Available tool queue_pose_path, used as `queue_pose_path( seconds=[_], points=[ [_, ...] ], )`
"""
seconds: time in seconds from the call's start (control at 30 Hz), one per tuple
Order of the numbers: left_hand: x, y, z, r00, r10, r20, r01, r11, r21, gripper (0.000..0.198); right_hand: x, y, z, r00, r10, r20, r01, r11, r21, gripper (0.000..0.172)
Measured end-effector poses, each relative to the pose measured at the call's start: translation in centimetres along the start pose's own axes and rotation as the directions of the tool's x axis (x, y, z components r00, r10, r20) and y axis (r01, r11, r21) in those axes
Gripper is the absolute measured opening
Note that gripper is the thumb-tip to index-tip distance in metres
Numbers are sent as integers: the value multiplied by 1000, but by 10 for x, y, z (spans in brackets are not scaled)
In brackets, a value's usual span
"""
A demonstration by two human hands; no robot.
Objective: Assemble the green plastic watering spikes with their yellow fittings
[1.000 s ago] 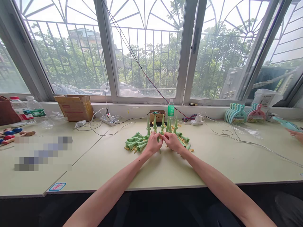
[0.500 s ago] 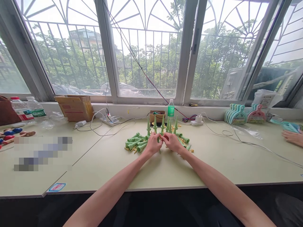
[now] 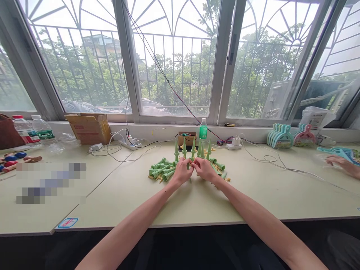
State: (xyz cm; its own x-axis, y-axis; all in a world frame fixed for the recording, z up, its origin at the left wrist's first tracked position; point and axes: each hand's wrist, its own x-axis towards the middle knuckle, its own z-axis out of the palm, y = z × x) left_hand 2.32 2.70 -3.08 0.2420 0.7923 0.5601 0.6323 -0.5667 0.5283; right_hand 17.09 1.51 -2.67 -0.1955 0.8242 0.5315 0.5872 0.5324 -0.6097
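Note:
My left hand (image 3: pixel 183 169) and my right hand (image 3: pixel 203 167) meet fingertip to fingertip over the table, both closed in a pinch. A thin green pointed plastic piece (image 3: pixel 190 180) pokes out below the left hand's fingers; the rest of it is covered. Whatever the right fingertips grip is too small and hidden to name. Just behind the hands, several green spire-shaped plastic pieces (image 3: pixel 176 150) stand upright. Green hollow cone-shaped tubes (image 3: pixel 158 170) lie heaped to the left, with more green tubes (image 3: pixel 221 165) to the right. Small yellow pegs (image 3: pixel 227 179) are scattered among them.
Behind the spires are a small open cardboard box (image 3: pixel 187 141) and a green-labelled bottle (image 3: pixel 203 129). Power strips (image 3: pixel 131 143) and cables run along the window side. At far right, another person's hand (image 3: pixel 344 165) is near blue plastic items (image 3: pixel 334 150).
My hands stay almost in place, with only slight finger movement. At the right, the other person's hand has lifted and shifted left, and the blue item there has moved.

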Motion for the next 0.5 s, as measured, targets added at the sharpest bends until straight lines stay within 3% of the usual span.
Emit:
queue_pose_path(
  seconds=[0.5],
  points=[
    [0, 1, -2, 1000, 12, 26, -12, 1000, 20, 10, 0, 3, -2, 1000, -21, 5, 21, 1000, -4, 23]
  ],
)
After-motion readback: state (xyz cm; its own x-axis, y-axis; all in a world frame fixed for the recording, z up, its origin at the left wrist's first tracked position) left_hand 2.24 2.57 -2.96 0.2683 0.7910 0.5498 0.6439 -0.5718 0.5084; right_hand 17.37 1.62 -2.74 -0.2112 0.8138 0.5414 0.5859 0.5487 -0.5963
